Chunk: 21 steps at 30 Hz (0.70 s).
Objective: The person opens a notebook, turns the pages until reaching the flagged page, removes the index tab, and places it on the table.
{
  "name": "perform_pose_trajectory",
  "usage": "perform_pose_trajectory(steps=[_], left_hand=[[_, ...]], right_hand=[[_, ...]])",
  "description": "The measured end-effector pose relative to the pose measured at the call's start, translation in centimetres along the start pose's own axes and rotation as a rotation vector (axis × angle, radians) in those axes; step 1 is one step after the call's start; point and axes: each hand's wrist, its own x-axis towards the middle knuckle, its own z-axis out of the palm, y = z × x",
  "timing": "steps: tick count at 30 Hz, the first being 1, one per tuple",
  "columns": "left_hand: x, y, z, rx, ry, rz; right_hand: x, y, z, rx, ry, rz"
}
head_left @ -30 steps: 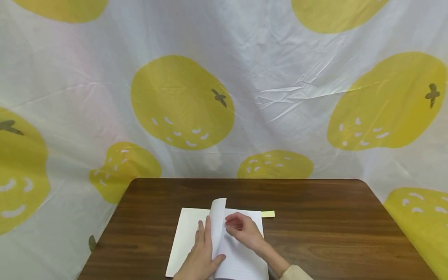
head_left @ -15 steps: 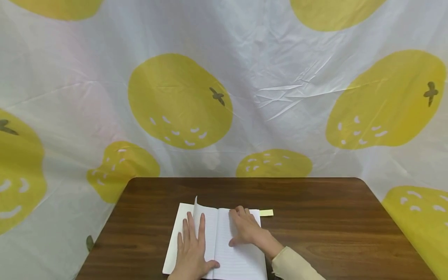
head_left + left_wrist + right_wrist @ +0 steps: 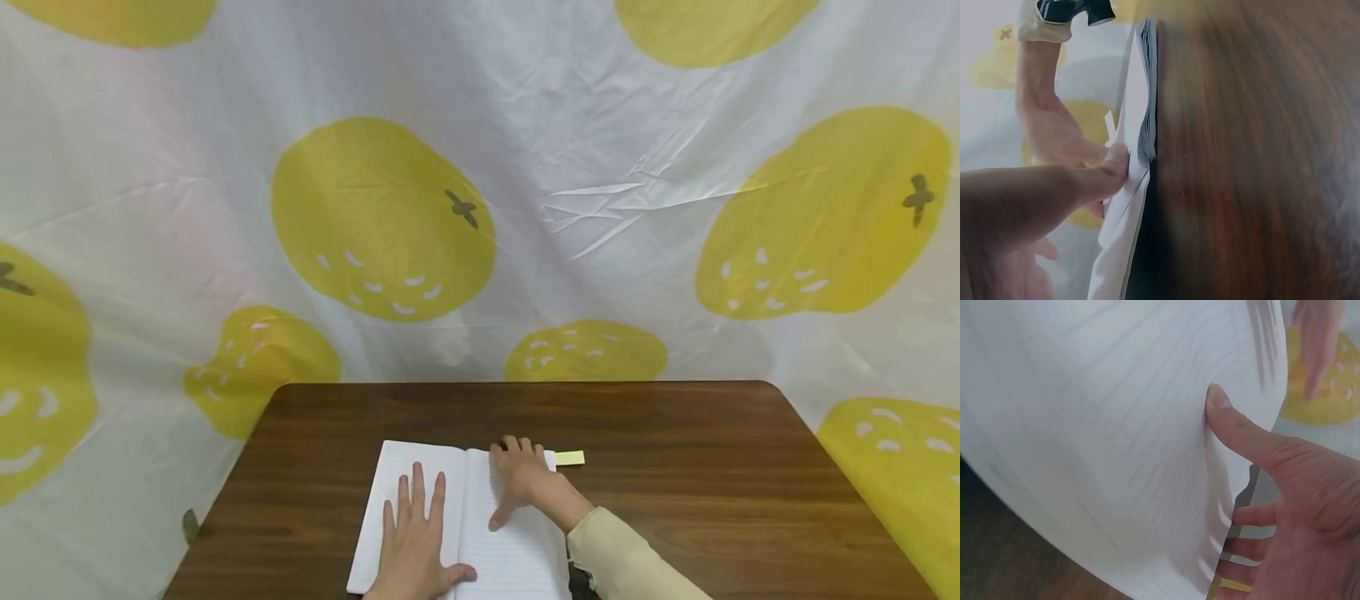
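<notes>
An open notebook (image 3: pixel 517 567) with white, faintly lined pages lies on the table. Spread fingers of my left hand (image 3: pixel 415 542) lie on the left page, the thumb reaching across the spine onto the right page. On the upper right page rests my right hand (image 3: pixel 525 483), fingers near the top edge and thumb pointing down the page. From the right wrist view, the right thumb (image 3: pixel 1229 419) touches the lined paper (image 3: pixel 1116 425), and the other fingers are partly hidden behind the page edge. The notebook's layered page edges (image 3: pixel 1147 94) show side-on in the left wrist view.
A pale yellow tab (image 3: pixel 570 457) sticks out past the notebook's upper right edge. The dark wooden table (image 3: pixel 712 500) extends on both sides. Behind it hangs a white curtain (image 3: pixel 600 267) with yellow fruit prints. A dark device (image 3: pixel 1072 9) sits at the right sleeve.
The lifted pages have turned over to the left and now lie flat under my left hand. My right hand has moved from beside the raised pages onto the upper right page.
</notes>
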Motion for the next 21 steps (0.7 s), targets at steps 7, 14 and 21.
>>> perform_pose_trajectory(steps=[7, 14, 21], left_hand=[[0.0, -0.2, 0.6, -0.122, -0.169, -0.037], [0.0, -0.1, 1.3, -0.127, -0.208, -0.051], [0.0, 0.5, 1.3, -0.112, -0.216, -0.04]], right_hand=[[-0.5, -0.6, 0.3, -0.063, 0.075, -0.04], [-1.4, -0.2, 0.8, -0.04, 0.142, -0.045], [-3.1, 1.4, 1.9, 0.081, 0.281, -0.044]])
